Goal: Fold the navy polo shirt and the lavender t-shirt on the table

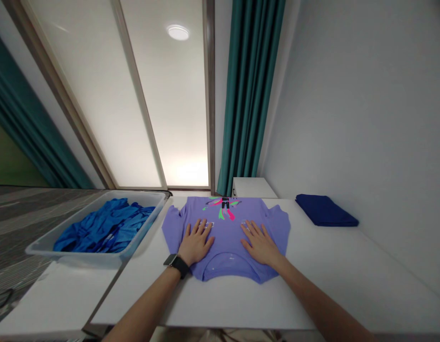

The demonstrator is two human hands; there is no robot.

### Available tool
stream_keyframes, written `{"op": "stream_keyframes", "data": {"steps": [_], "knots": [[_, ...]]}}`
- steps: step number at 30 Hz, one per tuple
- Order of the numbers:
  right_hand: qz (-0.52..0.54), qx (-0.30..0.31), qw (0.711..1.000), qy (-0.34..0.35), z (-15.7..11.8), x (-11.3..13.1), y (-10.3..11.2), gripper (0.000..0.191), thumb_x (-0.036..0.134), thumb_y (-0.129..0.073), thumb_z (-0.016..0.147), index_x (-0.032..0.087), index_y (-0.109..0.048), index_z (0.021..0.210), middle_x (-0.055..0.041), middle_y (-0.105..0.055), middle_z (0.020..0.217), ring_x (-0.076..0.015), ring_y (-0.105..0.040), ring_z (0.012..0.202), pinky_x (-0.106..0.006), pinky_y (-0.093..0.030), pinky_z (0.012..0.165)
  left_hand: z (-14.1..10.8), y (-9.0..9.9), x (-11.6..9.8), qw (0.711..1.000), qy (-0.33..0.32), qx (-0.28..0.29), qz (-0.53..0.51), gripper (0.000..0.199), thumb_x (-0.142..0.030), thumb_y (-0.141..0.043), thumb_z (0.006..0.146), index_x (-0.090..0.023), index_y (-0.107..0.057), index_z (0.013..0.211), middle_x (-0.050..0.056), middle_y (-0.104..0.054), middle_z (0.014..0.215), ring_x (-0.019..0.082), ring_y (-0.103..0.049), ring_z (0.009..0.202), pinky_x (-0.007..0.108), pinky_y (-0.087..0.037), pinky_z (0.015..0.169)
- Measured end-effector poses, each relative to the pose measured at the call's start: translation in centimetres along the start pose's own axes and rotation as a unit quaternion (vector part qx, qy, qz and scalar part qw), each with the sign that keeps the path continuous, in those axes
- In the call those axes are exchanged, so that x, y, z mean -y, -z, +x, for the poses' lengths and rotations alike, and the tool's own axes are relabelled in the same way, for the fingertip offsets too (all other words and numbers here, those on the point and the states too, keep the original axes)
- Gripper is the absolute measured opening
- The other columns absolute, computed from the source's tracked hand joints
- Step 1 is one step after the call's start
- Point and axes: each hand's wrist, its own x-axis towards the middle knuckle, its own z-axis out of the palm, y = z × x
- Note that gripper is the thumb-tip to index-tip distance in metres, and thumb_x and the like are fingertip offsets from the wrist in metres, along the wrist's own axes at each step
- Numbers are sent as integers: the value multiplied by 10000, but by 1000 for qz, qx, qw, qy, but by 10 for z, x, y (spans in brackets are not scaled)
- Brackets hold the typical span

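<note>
Purple T-shirt (227,241) lies spread on the worktop (334,280), collar (225,274) to the near side, print (225,204) to the far. Left hand (196,243) and right hand (260,243) rest palm-down on it, fingers loosely spread, pinching nothing. Judgement: light, even pressure outward from the middle suits best; sleeves (173,227) look puckered, probably needing separate flattening. Folded navy cloth (325,211) sits far right, apart.

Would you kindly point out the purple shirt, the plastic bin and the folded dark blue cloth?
Purple shirt (226,237): head view, on the plain fabric of its body.
Plastic bin (90,258): head view, on its near side.
Folded dark blue cloth (326,211): head view, on its upper face.
</note>
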Motion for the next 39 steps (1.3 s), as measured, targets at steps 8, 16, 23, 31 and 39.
{"op": "stream_keyframes", "data": {"steps": [8, 16, 23, 31, 39], "knots": [[-3, -18, 1000, -9, -29, 6, -7, 615, 506, -284, 981, 220, -299, 1525, -97, -236, 1595, -284, -166, 1475, -558, -110, 1172, -24, 1, -12, 1000, 4, -14, -7, 520, -453, -350, 986, -267, -406, 1468, 90, -366, 1548, 311, -278, 1445, 611, -224, 1129], [0, -2, 1000, -12, -15, 6, 1, 618, 492, -310, 978, 202, -303, 1523, -110, -235, 1593, -286, -162, 1475, -554, -103, 1176, -13, 0, -13, 1000, 25, -6, -6, 530, -464, -345, 982, -269, -395, 1472, 78, -351, 1556, 313, -257, 1453, 618, -205, 1129], [-2, -6, 1000, -17, -13, 7, 1, 620, 495, -307, 978, 199, -304, 1523, -113, -229, 1593, -286, -163, 1475, -560, -107, 1171, -12, -1, -14, 1000, 30, -7, -1, 533, -463, -338, 984, -259, -391, 1474, 83, -347, 1558, 313, -254, 1454, 613, -208, 1131], [6, -12, 1000, -22, -25, 10, -2, 615, 497, -326, 972, 216, -316, 1518, -97, -239, 1594, -278, -161, 1476, -558, -91, 1173, -22, 6, -20, 1000, 26, 4, 7, 535, -456, -344, 985, -252, -395, 1476, 76, -344, 1557, 311, -254, 1455, 624, -221, 1131], [7, -114, 990, -79, -17, -23, 1, 536, 352, -282, 976, 146, -432, 1448, -116, -405, 1519, -237, -321, 1419, -444, -202, 1175, -21, 3, -17, 1000, 30, -5, 6, 519, -448, -362, 981, -276, -410, 1468, 56, -357, 1551, 303, -270, 1450, 605, -228, 1141]]}}
